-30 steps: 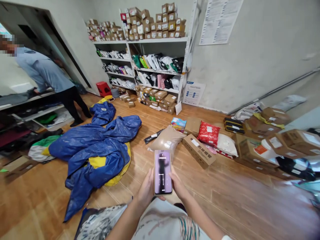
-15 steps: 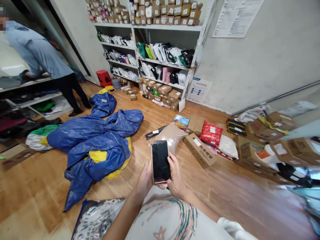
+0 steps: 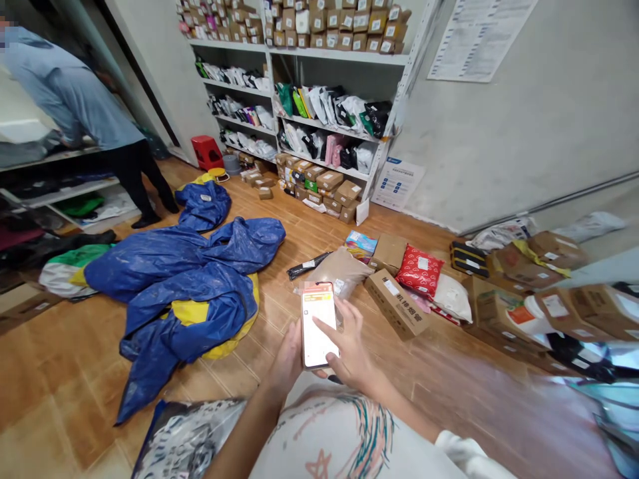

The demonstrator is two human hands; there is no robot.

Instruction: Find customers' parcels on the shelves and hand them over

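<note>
Just beyond the patterned shirt (image 3: 334, 436), a phone (image 3: 316, 344) points its long axis forward; the left hand (image 3: 288, 356) grips its left edge, while the right hand (image 3: 354, 347), fingers parted, overlaps the lit screen (image 3: 313, 352) from the right.

The long carton (image 3: 398, 305) reads "机排烟管".

Sacks (image 3: 164, 266) lie left of the phone (image 3: 311, 340), boxes (image 3: 397, 304) right, shelves (image 3: 339, 55) behind.
</note>
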